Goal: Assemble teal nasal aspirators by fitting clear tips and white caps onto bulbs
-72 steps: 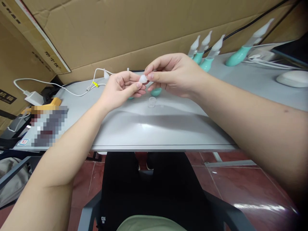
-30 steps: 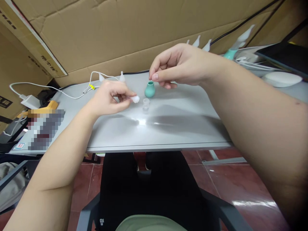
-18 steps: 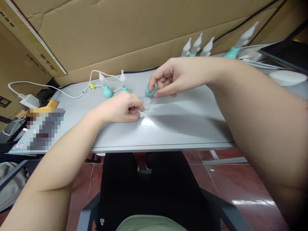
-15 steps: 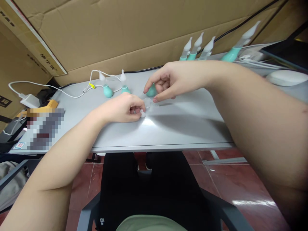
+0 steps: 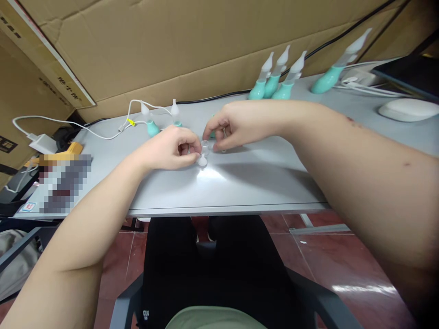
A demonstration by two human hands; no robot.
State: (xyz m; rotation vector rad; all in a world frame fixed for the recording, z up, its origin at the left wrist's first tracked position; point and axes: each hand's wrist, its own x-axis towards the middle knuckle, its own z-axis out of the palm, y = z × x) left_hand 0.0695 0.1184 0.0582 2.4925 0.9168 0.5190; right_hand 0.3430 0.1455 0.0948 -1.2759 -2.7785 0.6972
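Note:
My left hand (image 5: 176,148) rests near the table's middle, thumb and index finger closed at the narrow top of a small white translucent cap (image 5: 202,161). Right behind the cap is a small clear cup (image 5: 205,145), close to both hands' fingertips. My right hand (image 5: 233,125) hovers at the cup's right side, with index finger and thumb apart and the other fingers curled; nothing shows between them. Behind its fingers, a teal bulb (image 5: 212,133) is mostly hidden. Beyond my left hand stand two teal bulb aspirators with white tips, one aspirator (image 5: 152,128) further left.
Several teal aspirators (image 5: 284,89) stand at the back right by the cardboard wall (image 5: 192,50). A white cable (image 5: 68,121) with an adapter lies at the left. A white computer mouse (image 5: 408,110) sits at the far right. The table's front edge (image 5: 212,211) runs above my lap.
My right hand has come slightly nearer and lower, its fingertips now closer to the clear cup. My left hand has shifted a little left and back, showing more of the cap.

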